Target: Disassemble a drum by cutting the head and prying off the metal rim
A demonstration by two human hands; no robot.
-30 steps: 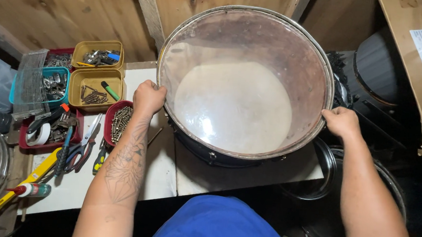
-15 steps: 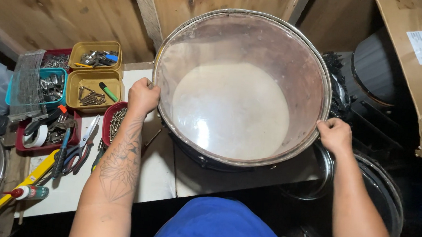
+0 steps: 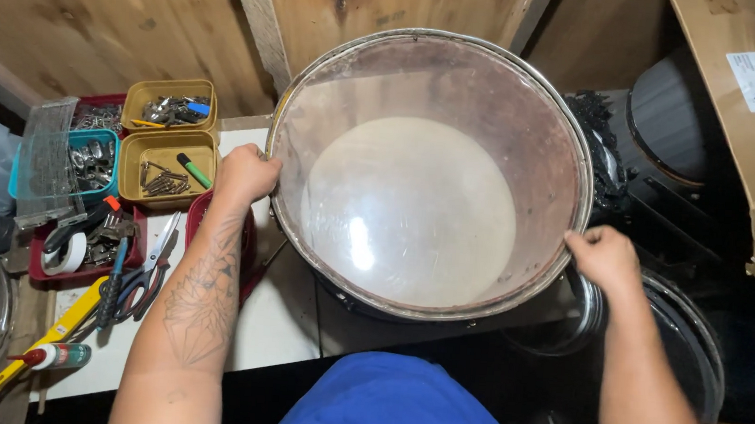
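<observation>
Hands are clamping opposite sides of the drum (image 3: 429, 176): left hand (image 3: 245, 174) and right hand (image 3: 603, 257) both gripping its metal hoop (image 3: 513, 303). It's sitting at the bench's (image 3: 277, 324) right front corner, looking bulky, rigid, thin-skinned; the hoop seems safest.

The drum (image 3: 429, 176) has a glossy clear plastic head in a dull metal hoop; behind the surface's (image 3: 281, 320) far edge, rough wooden boards (image 3: 99, 15).

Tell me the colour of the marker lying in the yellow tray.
Green marker, clearest in the head view.
</observation>
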